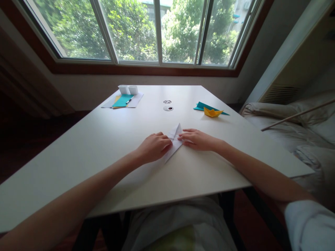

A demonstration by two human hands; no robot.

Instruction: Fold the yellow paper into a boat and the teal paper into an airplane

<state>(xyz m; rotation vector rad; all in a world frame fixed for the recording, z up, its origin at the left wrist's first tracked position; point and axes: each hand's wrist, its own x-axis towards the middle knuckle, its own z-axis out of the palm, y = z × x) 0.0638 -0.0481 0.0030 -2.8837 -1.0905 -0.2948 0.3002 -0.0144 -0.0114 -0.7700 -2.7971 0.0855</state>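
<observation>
White paper fold [175, 141] lay flat on desk [104, 139] | left hand [153, 147] and right hand [197, 139] pinched its edges | likely light, flimsy, crease-prone; best held by the corners.

folded paper [175, 141] sits near the middle of the table [104, 139], left hand [154, 147] pressing on it from 9 o'clock, right hand [198, 139] from 3. paper boat [212, 112] is out at 1 o'clock, lying on a flat sheet [205, 106]. stack of sheets [123, 101] at 11 o'clock with two cups [128, 89] just behind it. window [146, 31] straight at 12, bedding [300, 129] off the table's edge at 3.
</observation>
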